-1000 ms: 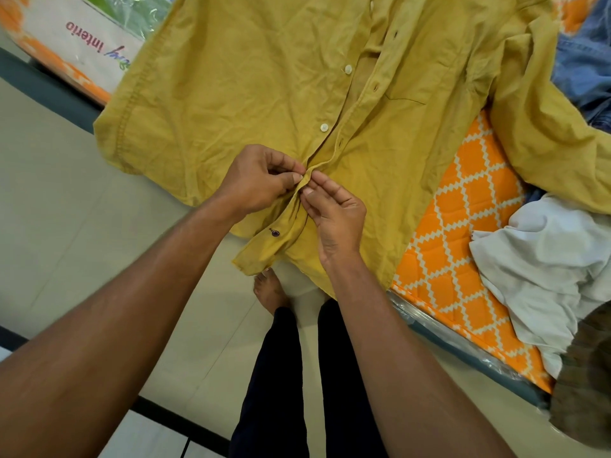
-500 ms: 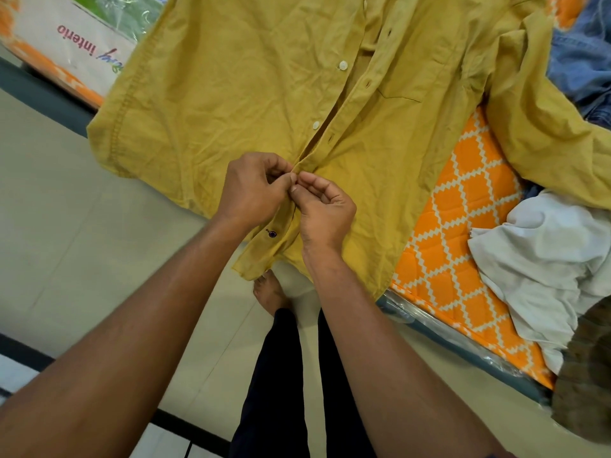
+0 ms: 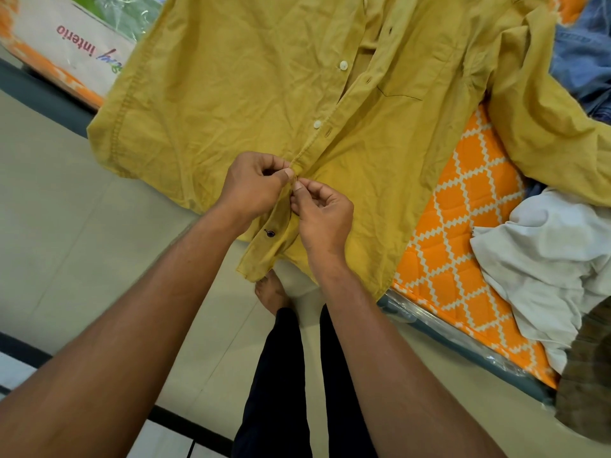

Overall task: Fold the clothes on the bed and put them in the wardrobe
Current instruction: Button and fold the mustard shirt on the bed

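Pinching the button strip of the yellow shirt (image 3: 248, 94) between thumb and forefinger of the left hand (image 3: 254, 188) and of the right hand (image 3: 327, 218), fingertips all but meeting, other fingers curled in toward the palms. Lies front-up across the corner of the orange mattress (image 3: 463, 233), spread flat, lower hem hanging past the edge over the floor (image 3: 66, 233). Shows a dark button (image 3: 269, 233) on the strip just below the hands and white buttons (image 3: 344, 65) farther up, undone, the front gaping there. Throws one sleeve (image 3: 545, 127) out to the right.

Underneath: white diamond pattern on the mattress, clear plastic wrap along its edge, a grey-blue bed frame (image 3: 469, 350) below that. Bears a printed label (image 3: 79, 44) on the far-left side, upside down, reading "interio". Pale tiled floor, crossed by a dark stripe (image 3: 185, 421) near the bottom left.

Close by on the mattress: a crumpled white garment (image 3: 555, 259) just beside the sleeve; blue denim (image 3: 585, 51) at the top right, partly covered by the sleeve; a dark brownish cloth (image 3: 588, 375) at the lower right, too blurred to name. Below the hem, a bare foot (image 3: 272, 292) and dark trouser legs (image 3: 281, 375). Blocking much of the floor: two forearms (image 3: 132, 342) reaching up from the bottom corners.
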